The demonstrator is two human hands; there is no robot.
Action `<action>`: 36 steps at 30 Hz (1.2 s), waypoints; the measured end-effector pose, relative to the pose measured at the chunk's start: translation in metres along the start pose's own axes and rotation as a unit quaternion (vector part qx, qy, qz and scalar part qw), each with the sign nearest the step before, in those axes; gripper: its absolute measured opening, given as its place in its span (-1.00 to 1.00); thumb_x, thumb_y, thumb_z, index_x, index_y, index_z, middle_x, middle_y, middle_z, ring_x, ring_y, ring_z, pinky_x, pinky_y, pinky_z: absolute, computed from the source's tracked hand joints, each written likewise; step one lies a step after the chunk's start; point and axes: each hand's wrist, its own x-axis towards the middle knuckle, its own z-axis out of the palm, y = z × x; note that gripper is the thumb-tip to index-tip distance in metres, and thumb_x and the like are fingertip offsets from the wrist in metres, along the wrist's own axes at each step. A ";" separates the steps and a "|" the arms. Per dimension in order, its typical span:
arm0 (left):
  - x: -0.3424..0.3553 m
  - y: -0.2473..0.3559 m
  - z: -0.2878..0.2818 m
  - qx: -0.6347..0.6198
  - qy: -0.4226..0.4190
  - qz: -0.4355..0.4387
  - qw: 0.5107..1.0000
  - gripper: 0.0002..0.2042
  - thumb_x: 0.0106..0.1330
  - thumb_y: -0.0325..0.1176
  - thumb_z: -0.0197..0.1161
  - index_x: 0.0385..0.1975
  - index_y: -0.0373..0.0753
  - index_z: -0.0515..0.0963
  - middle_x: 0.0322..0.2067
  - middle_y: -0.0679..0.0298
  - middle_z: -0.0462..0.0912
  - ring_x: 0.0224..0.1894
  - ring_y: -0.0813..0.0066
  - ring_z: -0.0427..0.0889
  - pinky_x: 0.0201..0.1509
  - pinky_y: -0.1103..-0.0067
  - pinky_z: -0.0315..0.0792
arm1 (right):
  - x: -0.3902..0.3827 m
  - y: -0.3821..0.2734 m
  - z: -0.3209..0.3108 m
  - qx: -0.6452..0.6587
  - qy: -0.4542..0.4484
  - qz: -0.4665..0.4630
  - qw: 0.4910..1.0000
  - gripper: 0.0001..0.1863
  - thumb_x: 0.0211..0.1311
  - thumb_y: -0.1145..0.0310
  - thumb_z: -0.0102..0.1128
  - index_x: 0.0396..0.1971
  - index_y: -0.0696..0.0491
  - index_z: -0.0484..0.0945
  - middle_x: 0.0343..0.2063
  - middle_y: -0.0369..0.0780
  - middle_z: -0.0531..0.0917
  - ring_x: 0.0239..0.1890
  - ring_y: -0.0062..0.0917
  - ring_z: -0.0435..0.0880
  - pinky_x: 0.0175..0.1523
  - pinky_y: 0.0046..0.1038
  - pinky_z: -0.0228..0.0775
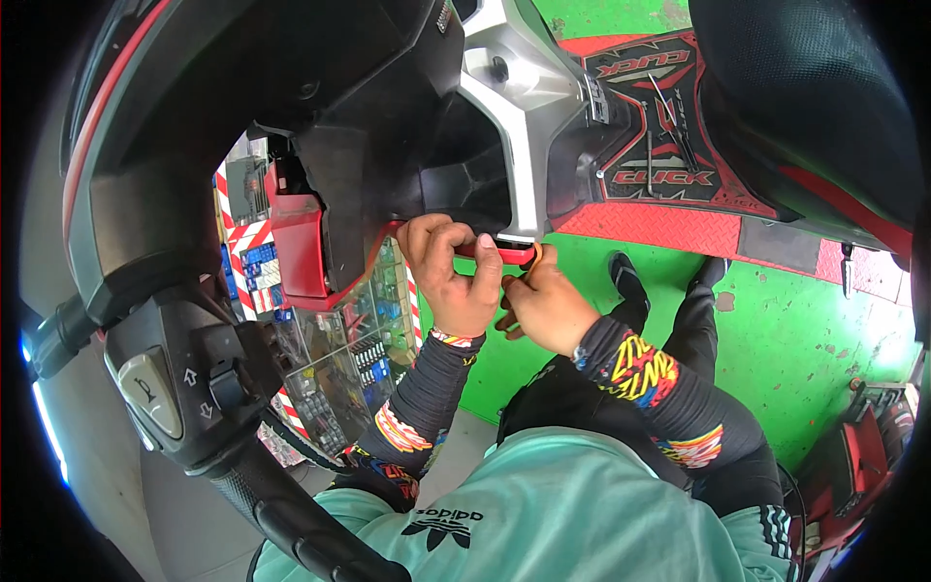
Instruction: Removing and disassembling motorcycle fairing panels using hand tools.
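My left hand (451,276) is closed on the edge of a red trim panel (519,256) at the lower side of the scooter's front inner cover, thumb on top and fingers behind it. Close beside it, my right hand (553,308) has its fingers curled at the panel's end. A small orange-yellow piece (535,254) shows at those fingertips; most of it is hidden, so its kind does not show. A dark gap runs between the red panel and the silver trim (524,184) above it.
The handlebar grip (281,514) and switch housing (184,378) stand at the left. A screwdriver-like tool (679,126) and a thin metal rod (650,160) lie on the footboard mat (630,112). The seat (805,87) is at upper right; a glass display case (339,359) stands below the front cover.
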 end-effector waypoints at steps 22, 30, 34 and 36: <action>-0.001 -0.001 -0.004 -0.020 0.016 0.004 1.000 -0.93 0.14 -0.53 0.30 -0.42 -0.29 0.55 -0.30 0.16 0.52 -0.19 0.21 0.50 -0.09 0.35 0.40 | -0.035 -0.003 -0.033 -0.042 -0.016 -0.073 0.996 -0.72 0.44 0.43 -0.02 0.02 0.20 0.22 -0.46 -0.10 0.63 -0.53 -0.38 0.72 -0.39 -0.35 0.59; -0.008 0.002 -0.007 -0.022 0.012 -0.001 1.000 -0.84 0.10 -0.58 0.31 -0.30 -0.32 0.68 -0.18 0.15 0.63 0.00 0.11 0.59 0.12 0.30 0.47 | -0.045 -0.032 -0.035 -0.231 -0.021 -0.167 0.958 -0.62 0.51 0.20 0.04 -0.01 0.22 0.24 -0.49 0.11 0.62 -0.37 0.03 0.69 -0.25 -0.08 0.47; -0.021 0.020 -0.031 0.039 -0.018 0.027 0.999 -0.80 0.08 -0.60 0.31 -0.27 -0.32 0.70 -0.17 0.17 0.67 0.05 0.05 0.61 0.15 0.26 0.48 | -0.042 -0.028 -0.016 -0.188 -0.056 -0.148 0.969 -0.62 0.53 0.16 0.00 -0.07 0.23 0.29 -0.42 0.18 0.61 -0.25 0.17 0.62 -0.14 -0.01 0.43; -0.040 0.031 -0.056 0.018 -0.026 -0.005 0.999 -0.83 0.05 -0.60 0.34 -0.33 -0.34 0.67 -0.23 0.14 0.66 -0.01 0.06 0.60 0.11 0.26 0.48 | -0.043 -0.023 -0.003 -0.159 -0.077 -0.150 0.973 -0.62 0.53 0.16 0.00 -0.09 0.24 0.31 -0.41 0.17 0.61 -0.23 0.16 0.62 -0.12 -0.02 0.43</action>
